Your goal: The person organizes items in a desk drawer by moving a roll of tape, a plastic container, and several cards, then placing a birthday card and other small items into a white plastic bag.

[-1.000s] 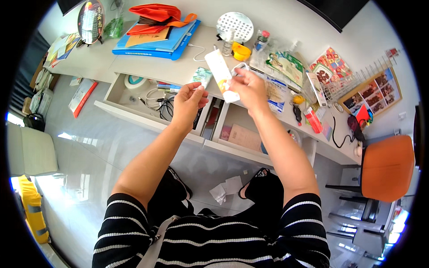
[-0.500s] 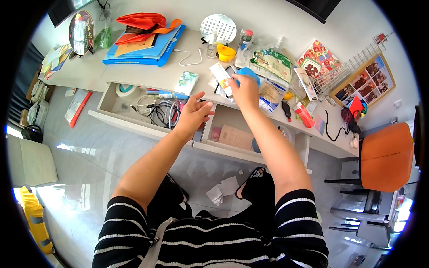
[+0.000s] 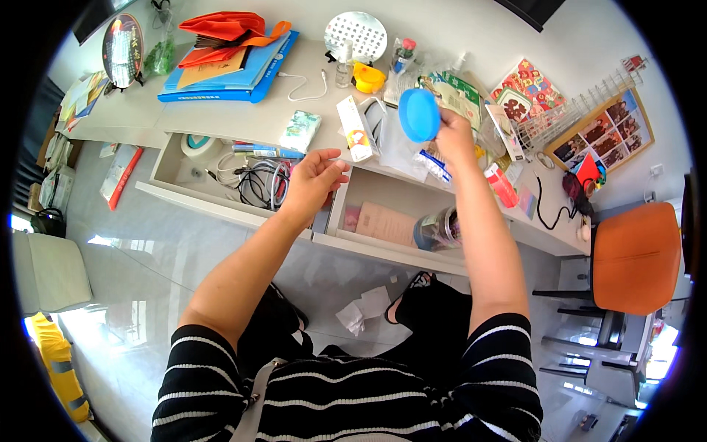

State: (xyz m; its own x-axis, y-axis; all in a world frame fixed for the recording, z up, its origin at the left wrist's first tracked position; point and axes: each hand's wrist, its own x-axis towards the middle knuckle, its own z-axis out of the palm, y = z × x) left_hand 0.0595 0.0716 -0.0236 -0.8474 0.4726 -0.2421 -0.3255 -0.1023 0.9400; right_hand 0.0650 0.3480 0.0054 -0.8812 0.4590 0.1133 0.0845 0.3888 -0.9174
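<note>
My right hand [image 3: 455,138] is closed on the edge of a round blue lid [image 3: 419,116], held up over the right part of the desk. Its wide face is toward me. My left hand [image 3: 315,183] hovers over the meeting of the two pulled-out drawers, fingers apart and nothing in it. Close by are a white box with an orange print [image 3: 356,131] and a pale green tissue pack [image 3: 300,131] on the desk. Inside the right drawer [image 3: 412,255] lie a pinkish-brown booklet [image 3: 384,222] and a clear jar [image 3: 440,229], partly covered by my right forearm.
The left drawer [image 3: 199,197] holds tape and tangled cables [image 3: 261,182]. Blue folders with a red bag [image 3: 224,33], a yellow tape measure [image 3: 368,76] and a green package [image 3: 453,92] are on the desk. An orange chair [image 3: 635,258] stands right; crumpled paper [image 3: 363,308] lies on the floor.
My right hand has moved right with the blue lid, which now shows its full round face. The white box and the jar in the drawer are less covered. My left hand has barely shifted.
</note>
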